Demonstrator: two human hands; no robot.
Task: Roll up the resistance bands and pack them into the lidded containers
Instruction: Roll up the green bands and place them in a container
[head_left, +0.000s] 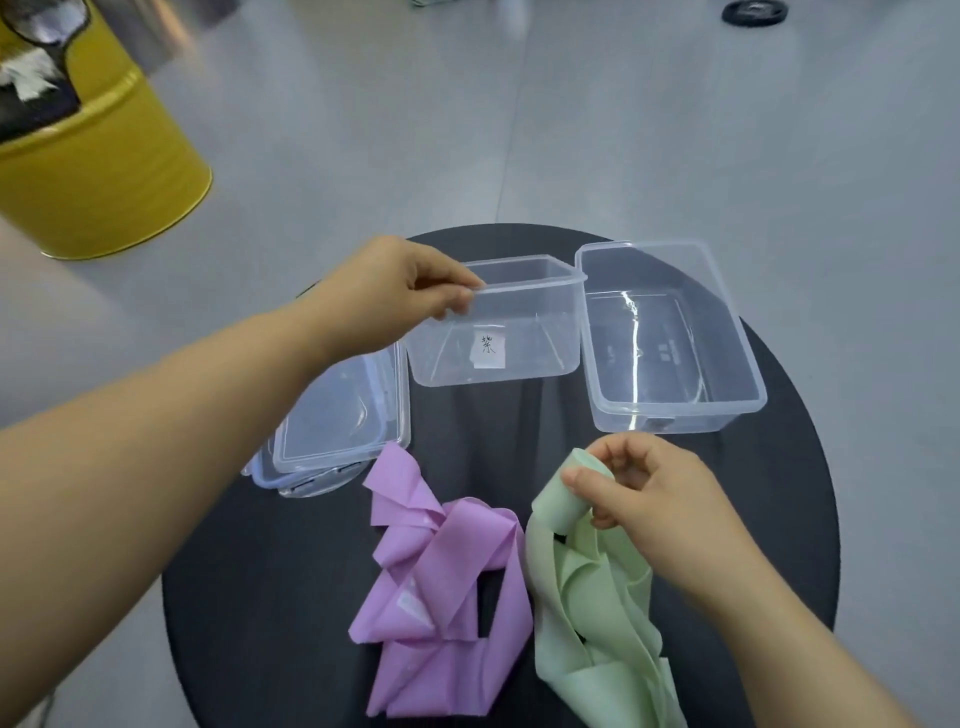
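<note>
A round black table stands on a grey floor, with a yellow drum far left. At the far edge, the left hand pinches the rim of the small tub (paper label on its wall), which sits beside the large tub. Lids lie at the left edge. The right hand pinches one end of the green band, which trails to the near edge. The purple band lies crumpled alongside, lengthwise near to far.

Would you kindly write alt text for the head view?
A left hand pinches the rim of a clear plastic labelled container while the right hand pinches a pale green resistance band; a purple band lies crumpled on the round black table.
</note>
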